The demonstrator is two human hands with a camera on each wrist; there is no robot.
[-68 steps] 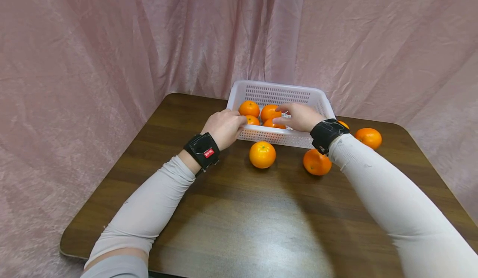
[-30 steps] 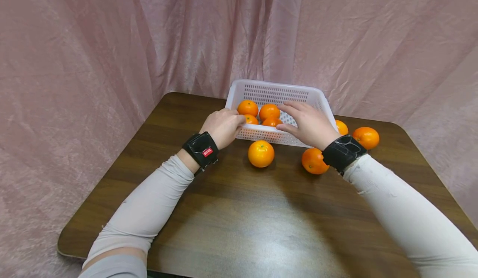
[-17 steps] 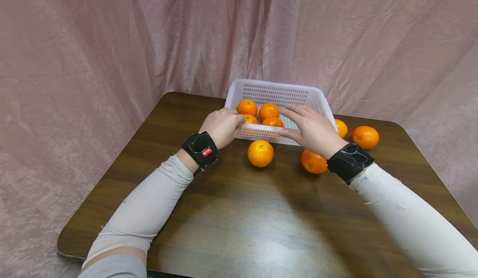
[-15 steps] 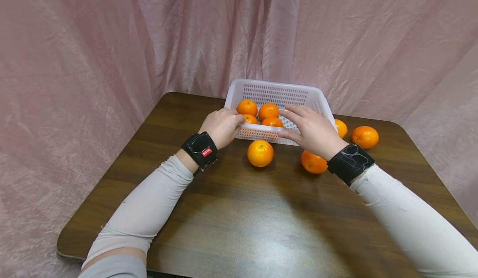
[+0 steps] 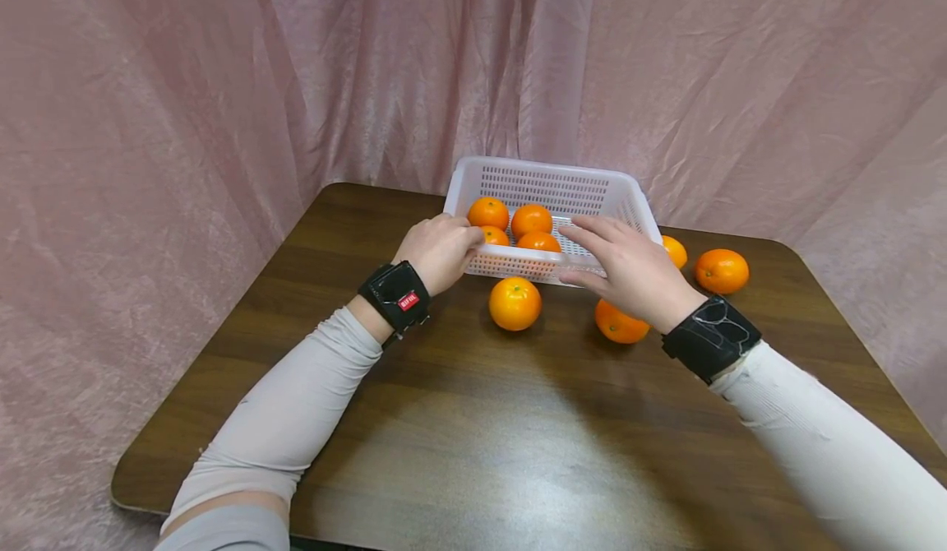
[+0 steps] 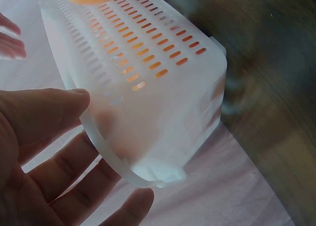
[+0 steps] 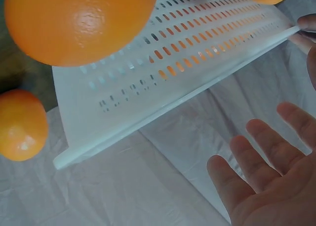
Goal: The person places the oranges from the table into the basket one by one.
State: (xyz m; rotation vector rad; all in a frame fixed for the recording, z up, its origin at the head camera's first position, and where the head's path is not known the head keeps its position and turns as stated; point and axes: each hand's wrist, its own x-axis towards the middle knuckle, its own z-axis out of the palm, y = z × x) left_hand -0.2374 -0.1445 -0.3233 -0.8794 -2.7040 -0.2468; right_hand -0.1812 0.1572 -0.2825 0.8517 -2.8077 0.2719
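Note:
A white perforated plastic basket stands at the back of the table, with several oranges inside on its left half. My left hand grips the basket's front left corner. The left wrist view shows the thumb on one side of the rim and fingers on the other. Spread fingers mark my right hand, which holds nothing over the basket's front right side. Beneath its wrist an orange is partly hidden. Another orange lies before the basket's front wall.
To the basket's right, one orange sits against its side, and another orange lies farther right. The brown wooden table has rounded corners. A pink curtain hangs close behind the basket.
My right hand has drawn back from the oranges in the basket, toward me and to the right, with its fingers spreading. The left hand stays on the basket corner.

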